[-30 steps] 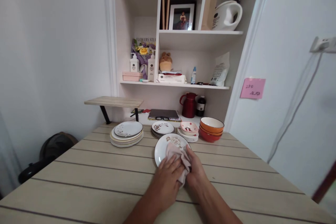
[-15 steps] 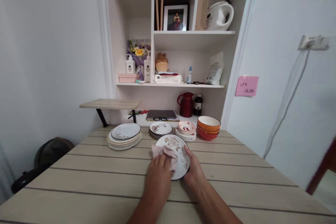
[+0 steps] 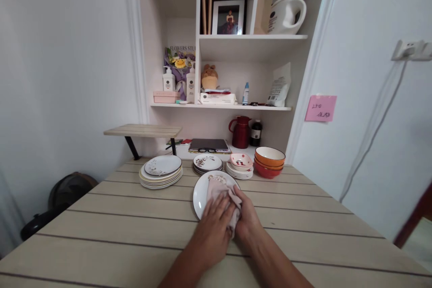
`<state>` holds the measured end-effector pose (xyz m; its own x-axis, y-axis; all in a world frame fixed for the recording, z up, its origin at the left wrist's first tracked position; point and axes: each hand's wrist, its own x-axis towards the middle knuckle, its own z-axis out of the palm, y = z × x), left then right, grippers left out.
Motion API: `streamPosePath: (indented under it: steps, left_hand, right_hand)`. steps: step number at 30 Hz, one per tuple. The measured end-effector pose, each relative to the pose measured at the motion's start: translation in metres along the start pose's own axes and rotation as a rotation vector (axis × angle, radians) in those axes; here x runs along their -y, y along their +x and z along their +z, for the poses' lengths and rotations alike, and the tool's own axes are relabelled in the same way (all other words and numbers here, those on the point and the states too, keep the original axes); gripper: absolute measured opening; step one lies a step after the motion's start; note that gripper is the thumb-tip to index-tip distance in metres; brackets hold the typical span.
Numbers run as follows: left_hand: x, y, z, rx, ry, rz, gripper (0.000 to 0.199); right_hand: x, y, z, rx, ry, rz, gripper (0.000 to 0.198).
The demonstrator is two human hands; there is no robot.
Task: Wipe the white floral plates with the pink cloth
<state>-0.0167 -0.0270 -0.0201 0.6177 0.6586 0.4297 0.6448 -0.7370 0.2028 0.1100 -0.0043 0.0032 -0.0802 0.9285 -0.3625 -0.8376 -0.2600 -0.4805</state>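
A white plate with a dark rim and a brown flower print is held tilted above the table. Its right edge is gripped by my right hand, thumb on the front, the other fingers hidden behind. My left hand presses a pale pink cloth onto the plate's face, with its fingers over the fabric. Most of the flower print is covered by the cloth, which reaches to my right thumb.
Behind the plate stand a stack of large plates, a smaller plate stack, small dishes under a pink bowl, and orange and red bowls. A small raised wooden shelf stands at the table's back left.
My left hand and the cloth have moved right across the plate, from its left side towards my right thumb. The plate has shifted slightly left; my right hand still grips it.
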Motion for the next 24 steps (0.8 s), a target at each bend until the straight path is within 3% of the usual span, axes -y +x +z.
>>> streamPosePath:
  steps: [6, 12, 15, 20, 24]
  left_hand:
    - [0.007, 0.000, 0.001, 0.050, 0.033, -0.041, 0.073]
    - [0.019, -0.002, 0.014, -0.013, 0.117, -0.239, 0.077]
    - [0.022, -0.001, 0.019, -0.060, 0.129, -0.295, 0.075]
    - [0.014, 0.000, 0.012, -0.083, 0.067, -0.189, 0.060]
    - [0.007, 0.000, 0.007, -0.049, -0.014, -0.077, 0.057]
  right_hand:
    - [-0.004, 0.000, 0.000, 0.011, -0.046, 0.005, 0.025]
    - [0.001, 0.007, -0.005, 0.140, -0.008, 0.045, 0.037]
    - [0.006, 0.010, -0.007, 0.109, -0.014, 0.011, 0.036]
    - [0.014, 0.011, -0.010, 0.071, -0.014, -0.069, 0.031]
    - [0.012, 0.009, -0.011, 0.094, -0.029, -0.039, 0.029]
